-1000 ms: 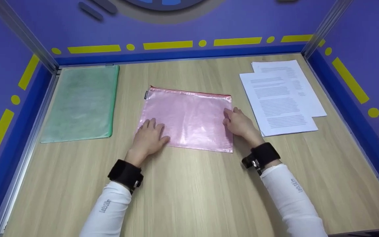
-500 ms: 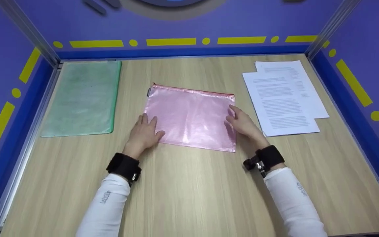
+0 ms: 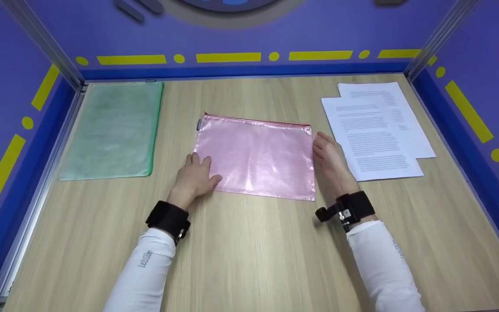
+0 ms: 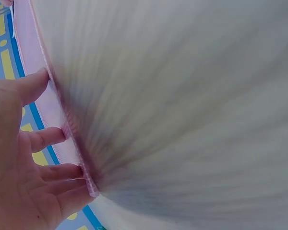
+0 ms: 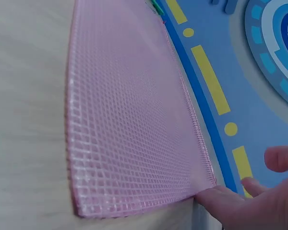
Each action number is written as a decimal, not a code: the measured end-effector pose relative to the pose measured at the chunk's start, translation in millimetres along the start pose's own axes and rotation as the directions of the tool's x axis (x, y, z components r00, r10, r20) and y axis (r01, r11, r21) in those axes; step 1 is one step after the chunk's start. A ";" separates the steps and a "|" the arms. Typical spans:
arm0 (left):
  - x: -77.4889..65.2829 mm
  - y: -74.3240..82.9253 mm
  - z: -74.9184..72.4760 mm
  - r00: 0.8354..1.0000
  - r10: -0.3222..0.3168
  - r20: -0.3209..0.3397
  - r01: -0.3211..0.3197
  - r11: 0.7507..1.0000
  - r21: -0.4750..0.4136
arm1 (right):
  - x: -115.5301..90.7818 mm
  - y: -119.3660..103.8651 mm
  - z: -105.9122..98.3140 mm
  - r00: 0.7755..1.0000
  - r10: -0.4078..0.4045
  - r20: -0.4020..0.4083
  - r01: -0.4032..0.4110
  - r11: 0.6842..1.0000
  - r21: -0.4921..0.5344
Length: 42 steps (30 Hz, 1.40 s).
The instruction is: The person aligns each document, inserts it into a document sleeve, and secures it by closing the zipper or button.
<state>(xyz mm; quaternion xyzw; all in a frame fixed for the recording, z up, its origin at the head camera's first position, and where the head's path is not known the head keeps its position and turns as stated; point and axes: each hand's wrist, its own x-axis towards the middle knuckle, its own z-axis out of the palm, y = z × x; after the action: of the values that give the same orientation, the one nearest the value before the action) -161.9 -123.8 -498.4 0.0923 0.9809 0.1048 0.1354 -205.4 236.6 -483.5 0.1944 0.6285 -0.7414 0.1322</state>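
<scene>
A pink mesh zip pouch [image 3: 258,156] lies flat in the middle of the table, its red zipper [image 3: 258,120] along the far edge. A small dark tag [image 3: 199,125] shows at its far left corner. My left hand [image 3: 192,178] rests at the pouch's near left corner, fingers extended and thumb apart; in the left wrist view its fingertips touch the pouch's edge. Beside the right edge is my right hand [image 3: 331,158], fingers loosely bent. In the right wrist view a fingertip [image 5: 211,196] meets or nearly meets the pouch's zipper-end corner.
A green zip pouch [image 3: 111,130] lies at the far left of the wooden table [image 3: 249,251]. Overlapping stacks of printed paper [image 3: 373,138] lie at the right, close to my right hand. Blue-purple panels [image 3: 232,39] enclose the back and both sides.
My right hand has drawn back off the pouch's right edge to just beside it and turned more upright. My left hand stays at the near left corner. The camera view shifted slightly.
</scene>
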 end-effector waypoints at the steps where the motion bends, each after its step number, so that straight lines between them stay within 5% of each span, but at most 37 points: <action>1: -0.1 0.2 -0.3 1.000 -0.001 0.007 0.001 1.000 0.005 | 0.1 -0.1 -2.2 1.000 0.018 -0.015 -0.018 0.999 0.040; 8: -4.6 0.6 -1.0 1.000 -0.014 -0.007 0.014 1.000 0.005 | 3.3 3.3 -16.6 0.994 0.110 -0.012 -0.104 0.964 0.243; 20: -6.6 1.5 0.2 0.999 -0.019 -0.026 0.019 1.000 0.002 | 17.6 8.1 -1.9 0.954 0.205 0.220 -0.219 0.975 0.039; 25: -8.4 9.5 1.9 1.000 -0.011 -0.017 0.012 1.000 0.011 | 24.0 9.0 0.4 0.953 0.257 0.160 -0.246 0.965 -0.085; 34: -12.7 13.0 1.1 0.998 -0.027 -0.061 0.028 0.999 0.027 | 35.4 8.5 4.4 0.978 0.204 0.053 -0.184 0.949 -0.257; 42: -13.7 11.2 -2.1 0.995 -0.024 -0.096 0.025 1.000 0.008 | 35.3 12.0 5.4 0.988 0.155 0.015 -0.146 0.958 -0.246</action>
<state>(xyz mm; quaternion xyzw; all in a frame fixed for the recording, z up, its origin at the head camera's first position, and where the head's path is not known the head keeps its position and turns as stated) -147.9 -116.2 -490.4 0.0758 0.9878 0.1029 0.0888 -232.2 230.9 -509.4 0.2112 0.6959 -0.6495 0.2218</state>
